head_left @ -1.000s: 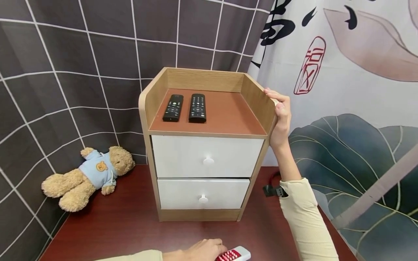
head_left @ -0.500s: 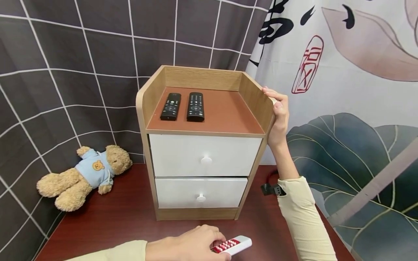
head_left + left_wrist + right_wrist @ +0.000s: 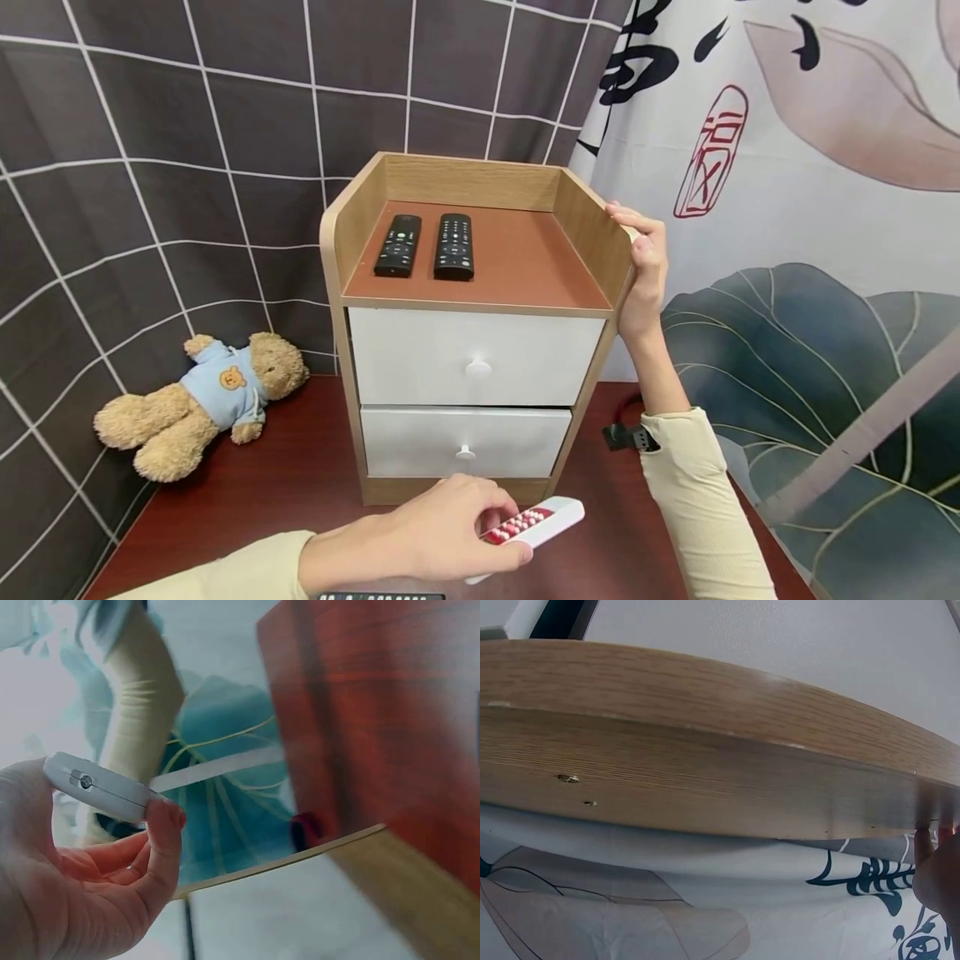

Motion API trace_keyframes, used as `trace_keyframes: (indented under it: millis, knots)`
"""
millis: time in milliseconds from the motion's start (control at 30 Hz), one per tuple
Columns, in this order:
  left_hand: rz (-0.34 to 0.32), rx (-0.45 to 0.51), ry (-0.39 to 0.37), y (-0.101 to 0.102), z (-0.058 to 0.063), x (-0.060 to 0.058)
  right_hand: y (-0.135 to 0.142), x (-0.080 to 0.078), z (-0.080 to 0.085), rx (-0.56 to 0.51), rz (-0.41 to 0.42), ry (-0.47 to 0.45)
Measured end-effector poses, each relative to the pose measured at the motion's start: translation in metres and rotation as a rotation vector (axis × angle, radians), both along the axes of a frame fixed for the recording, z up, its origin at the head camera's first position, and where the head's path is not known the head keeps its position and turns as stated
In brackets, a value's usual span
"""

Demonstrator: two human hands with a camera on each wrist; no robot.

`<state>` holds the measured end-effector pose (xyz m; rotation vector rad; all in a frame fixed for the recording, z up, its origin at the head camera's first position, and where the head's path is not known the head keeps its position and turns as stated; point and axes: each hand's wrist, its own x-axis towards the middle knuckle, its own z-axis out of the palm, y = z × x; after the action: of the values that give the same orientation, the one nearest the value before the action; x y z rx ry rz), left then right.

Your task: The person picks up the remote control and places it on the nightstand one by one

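Observation:
My left hand (image 3: pixel 442 529) holds a white remote control (image 3: pixel 551 521) with a red keypad, thumb on the near side, above the tabletop before the cabinet. In the left wrist view, the remote's end (image 3: pixel 105 787) with a small round socket points at the camera. My right hand (image 3: pixel 643 275) grips the upper right side panel of the small wooden cabinet (image 3: pixel 465 312), fingertips at its top edge. In the right wrist view, fingers (image 3: pixel 924 847) touch that panel (image 3: pixel 705 772). Two black remotes, a left one (image 3: pixel 398 246) and a right one (image 3: pixel 453 247), lie on the cabinet's brown top.
The cabinet's upper drawer (image 3: pixel 420 358) and lower drawer (image 3: pixel 412 442) are white with round knobs. A teddy bear (image 3: pixel 225 383) in a blue top lies left on the red-brown table (image 3: pixel 300 467). A dark strip with pale keys (image 3: pixel 382 596) shows at the bottom edge. Curtains hang behind.
My left hand has lifted the white remote up from the table, towards the cabinet's front. The dark strip with pale keys has come into view below. My right hand stays on the cabinet.

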<state>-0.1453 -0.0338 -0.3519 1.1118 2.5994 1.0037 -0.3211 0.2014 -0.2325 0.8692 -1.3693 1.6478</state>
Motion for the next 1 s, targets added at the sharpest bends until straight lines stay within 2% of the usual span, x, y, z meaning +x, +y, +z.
trace_keyframes:
  millis: [233,300,500,733,867,1000]
  knots:
    - [0.019,0.098,-0.084,-0.008,0.039,0.002,-0.001,0.001,0.000,0.002,0.006,-0.012]
    - [0.030,0.110,-0.086,-0.009,0.050,0.000,-0.001,0.001,0.000,0.006,0.012,-0.015]
    - [0.096,0.072,-0.022,-0.013,0.084,-0.008,-0.001,0.000,-0.003,0.007,0.015,-0.018]
    - [0.139,0.010,-0.022,-0.013,0.131,-0.015,-0.004,-0.001,-0.009,0.011,0.018,-0.032]
    - [0.180,-0.033,0.053,-0.011,0.158,-0.032,-0.003,-0.001,-0.006,0.030,0.017,-0.027]
    - [0.249,-0.134,0.170,-0.001,0.183,-0.064,-0.001,0.000,-0.003,0.028,0.017,-0.021]
